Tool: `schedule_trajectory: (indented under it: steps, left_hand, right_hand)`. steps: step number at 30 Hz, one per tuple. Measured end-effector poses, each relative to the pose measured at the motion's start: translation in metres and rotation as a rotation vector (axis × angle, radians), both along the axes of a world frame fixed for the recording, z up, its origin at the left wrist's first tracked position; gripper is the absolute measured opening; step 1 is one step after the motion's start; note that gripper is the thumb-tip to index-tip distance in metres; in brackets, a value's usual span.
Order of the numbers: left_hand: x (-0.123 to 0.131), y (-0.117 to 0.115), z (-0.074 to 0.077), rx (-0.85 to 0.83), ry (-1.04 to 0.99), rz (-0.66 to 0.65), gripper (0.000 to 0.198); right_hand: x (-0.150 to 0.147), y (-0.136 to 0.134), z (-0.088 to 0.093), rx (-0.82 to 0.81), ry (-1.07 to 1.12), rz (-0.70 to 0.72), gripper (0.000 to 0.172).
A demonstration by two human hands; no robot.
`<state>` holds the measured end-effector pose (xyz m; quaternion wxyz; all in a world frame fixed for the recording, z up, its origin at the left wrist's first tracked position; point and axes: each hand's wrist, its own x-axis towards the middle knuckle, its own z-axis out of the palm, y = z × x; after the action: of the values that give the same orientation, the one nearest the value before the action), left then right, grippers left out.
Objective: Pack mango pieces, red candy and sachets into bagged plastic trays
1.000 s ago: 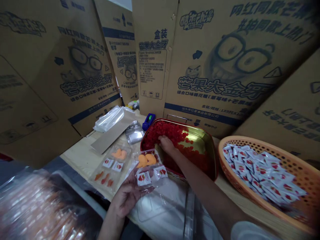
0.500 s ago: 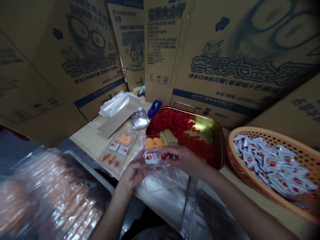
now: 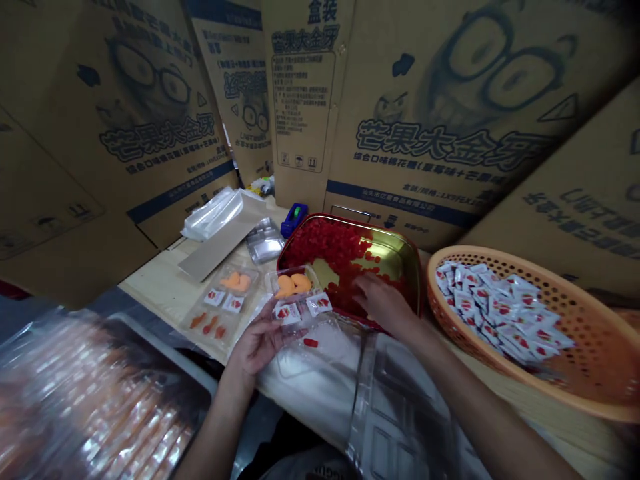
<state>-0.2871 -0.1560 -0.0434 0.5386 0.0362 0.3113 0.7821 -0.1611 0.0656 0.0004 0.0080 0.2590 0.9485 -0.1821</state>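
Note:
My left hand (image 3: 260,341) grips the left edge of a clear plastic blister tray (image 3: 320,330), its fingers partly behind the plastic. Orange gummy candies (image 3: 294,285) sit in the tray's far compartment. Two white printed sachets (image 3: 319,303) lie across its middle, and a single red candy piece (image 3: 311,343) rests in the near part. My right hand (image 3: 383,300) reaches into a gold metal tray (image 3: 400,250) with a red rim. Its fingers are bent together among the loose red candies (image 3: 327,243); whatever is between the fingertips is hidden.
An orange plastic basket (image 3: 595,360) of white sachets stands at the right. Left of my work lie a filled blister tray (image 3: 220,303), a cardboard strip (image 3: 220,250) and a blue tape dispenser (image 3: 294,220). Bagged packs (image 3: 125,400) sit lower left; empty clear trays (image 3: 390,413) lie close to me.
My right hand has moved from the blister tray into the gold tray. A red piece it pinched earlier is out of its fingers, and the second sachet shows. The view has shifted slightly right.

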Motion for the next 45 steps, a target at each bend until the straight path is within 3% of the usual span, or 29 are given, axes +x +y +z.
schedule_trajectory:
  steps: [3, 6, 11, 16, 22, 26, 30, 33, 37, 42, 45]
  left_hand:
    - [0.001, 0.001, 0.001, -0.018, -0.038, 0.027, 0.037]
    - [0.001, 0.002, 0.002, -0.012, -0.037, 0.038, 0.038]
    - [0.002, 0.004, 0.003, -0.001, -0.008, 0.039, 0.041]
    - [0.002, 0.007, 0.005, -0.004, 0.004, 0.049, 0.036]
    - [0.002, 0.011, 0.002, -0.018, -0.008, 0.063, 0.037]
    - [0.003, 0.014, 0.000, -0.021, -0.006, 0.055, 0.042]
    - [0.004, 0.015, 0.002, -0.022, 0.004, 0.050, 0.040]
    - [0.005, 0.015, 0.004, -0.027, 0.013, 0.054, 0.042]
    - [0.005, 0.015, 0.003, -0.051, 0.011, 0.072, 0.042]
    - [0.004, 0.015, 0.000, -0.052, 0.019, 0.063, 0.041]
    - [0.004, 0.016, -0.001, -0.024, 0.034, 0.046, 0.040]
  right_hand:
    - [0.002, 0.033, -0.016, 0.051, -0.279, -0.146, 0.037]
    - [0.003, 0.049, -0.031, 0.022, -0.294, -0.127, 0.048]
    - [0.009, 0.054, -0.045, -0.069, -0.277, -0.037, 0.031]
    - [0.016, 0.055, -0.048, -0.071, -0.196, -0.058, 0.011]
    - [0.024, 0.045, -0.026, -0.058, 0.056, -0.167, 0.019]
    - [0.024, 0.004, 0.003, -0.421, 0.386, -0.032, 0.011]
    - [0.014, -0.041, 0.017, -0.614, 0.387, 0.154, 0.009]
    - [0.006, -0.056, 0.013, -0.642, 0.376, 0.244, 0.012]
    - [0.005, -0.054, 0.008, -0.608, 0.358, 0.261, 0.014]
    - [0.013, -0.049, 0.018, -0.524, 0.373, 0.197, 0.011]
    - [0.012, -0.058, 0.024, -0.545, 0.365, 0.243, 0.014]
